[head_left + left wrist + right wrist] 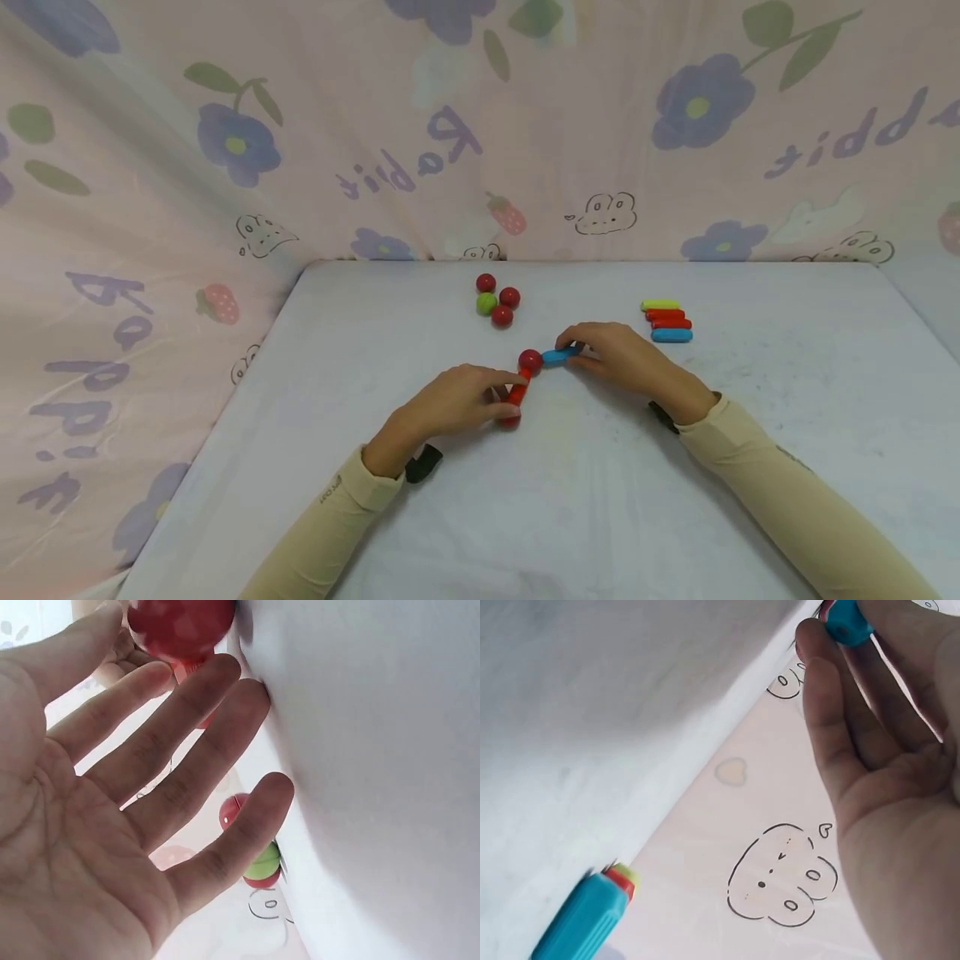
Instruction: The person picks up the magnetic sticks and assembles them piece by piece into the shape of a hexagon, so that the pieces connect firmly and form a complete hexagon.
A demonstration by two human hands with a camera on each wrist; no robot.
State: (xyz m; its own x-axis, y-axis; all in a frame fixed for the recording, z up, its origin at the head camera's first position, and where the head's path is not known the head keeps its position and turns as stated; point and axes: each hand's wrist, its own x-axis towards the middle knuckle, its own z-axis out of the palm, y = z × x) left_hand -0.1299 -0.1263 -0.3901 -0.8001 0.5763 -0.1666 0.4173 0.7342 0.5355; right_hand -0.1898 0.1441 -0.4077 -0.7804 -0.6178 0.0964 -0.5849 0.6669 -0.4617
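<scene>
Two pale sleeves lie nearest the head camera; the left sleeve (322,517) and the right sleeve (795,492) are both cut off by the bottom edge. A dark band (424,464) shows below the left wrist; another, at the right wrist, is mostly hidden.

The left hand (461,400) has its thumb and index finger apart, at a red stick (516,394) and the lower ball (509,420), covering part of each; I cannot tell whether they pinch or only steady them. Its other fingers stretch out loosely in the left wrist view, where a red ball is cropped at the top.

The right hand (618,358) pinches a blue stick (557,357) between thumb and index finger, hiding its right end. The stick's left end meets the upper ball (530,361), at the red stick's far end; whether it is fitted in cannot be made out.

Beyond, three red balls (502,316) cluster round a green ball (487,303) on the white table (390,325). To the right is a row of sticks (671,335): yellow, two red, blue. In the right wrist view, the blue one is cropped and largely hides its neighbours.
</scene>
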